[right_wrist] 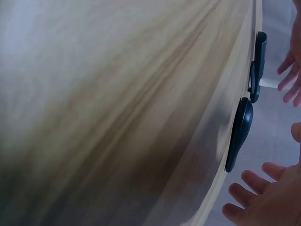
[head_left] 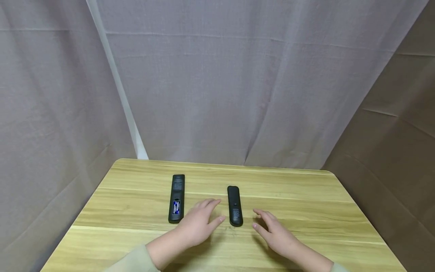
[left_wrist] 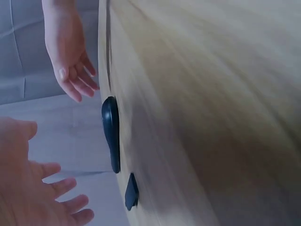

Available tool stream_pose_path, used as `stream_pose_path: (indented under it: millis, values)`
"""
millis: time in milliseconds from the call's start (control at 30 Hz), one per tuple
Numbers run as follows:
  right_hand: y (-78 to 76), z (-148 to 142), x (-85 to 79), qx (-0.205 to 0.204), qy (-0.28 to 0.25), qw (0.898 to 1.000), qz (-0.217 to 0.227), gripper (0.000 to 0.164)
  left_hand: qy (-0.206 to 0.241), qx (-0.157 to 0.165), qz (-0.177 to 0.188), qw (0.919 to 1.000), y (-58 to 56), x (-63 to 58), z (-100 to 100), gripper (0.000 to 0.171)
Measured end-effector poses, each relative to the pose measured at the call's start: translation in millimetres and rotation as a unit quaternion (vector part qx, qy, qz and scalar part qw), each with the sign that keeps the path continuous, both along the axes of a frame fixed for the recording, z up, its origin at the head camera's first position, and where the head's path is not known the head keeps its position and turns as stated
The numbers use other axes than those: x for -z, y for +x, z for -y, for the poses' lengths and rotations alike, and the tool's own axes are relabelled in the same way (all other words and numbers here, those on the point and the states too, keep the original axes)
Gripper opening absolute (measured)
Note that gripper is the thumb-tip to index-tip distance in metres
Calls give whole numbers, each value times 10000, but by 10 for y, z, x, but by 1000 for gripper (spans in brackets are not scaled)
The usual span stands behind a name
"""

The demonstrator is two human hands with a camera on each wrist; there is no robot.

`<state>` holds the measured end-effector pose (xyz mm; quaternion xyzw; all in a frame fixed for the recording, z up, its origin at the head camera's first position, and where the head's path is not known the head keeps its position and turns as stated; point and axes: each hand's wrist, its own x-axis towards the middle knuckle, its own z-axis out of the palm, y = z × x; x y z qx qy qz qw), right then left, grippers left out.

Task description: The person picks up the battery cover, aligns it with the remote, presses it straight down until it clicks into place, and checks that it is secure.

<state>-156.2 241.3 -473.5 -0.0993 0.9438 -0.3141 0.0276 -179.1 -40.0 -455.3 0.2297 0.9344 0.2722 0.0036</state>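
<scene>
Two black remote controls lie back side up on the wooden table. The longer remote (head_left: 177, 194), on the left, has its battery compartment uncovered, with blue batteries (head_left: 176, 207) inside. The shorter, round-ended remote (head_left: 235, 207) lies between the hands, its back closed. My left hand (head_left: 198, 224) hovers between the two remotes, fingers spread and holding nothing. To the right of the shorter remote, my right hand (head_left: 278, 234) is held with relaxed fingers, also empty. A small dark flat piece (left_wrist: 132, 192) shows near the shorter remote in the left wrist view; the left hand hides it in the head view.
The wood-grain table (head_left: 306, 196) has rounded far corners. Grey curtains (head_left: 204, 94) hang behind it and on the left, with a pale gap (head_left: 117, 81) between two of them. A browner curtain (head_left: 391, 151) runs along the right side.
</scene>
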Motion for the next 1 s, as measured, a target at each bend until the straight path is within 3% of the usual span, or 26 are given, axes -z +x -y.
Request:
stream_pose_path:
  millis: [167,367,1000]
  values:
    - [-12,-11,29,-250,498,9963,-659,58,-556,-38,-503,9972,97,25,152,75]
    - [-11,-29,45,-499,1054,9828,-1432,60,-866,-122,-919,9919,159,49,303,73]
    - [-79,73,43,-758,1243,9771,-1552,58,-653,-521,-1012,9914,198,101,540,69]
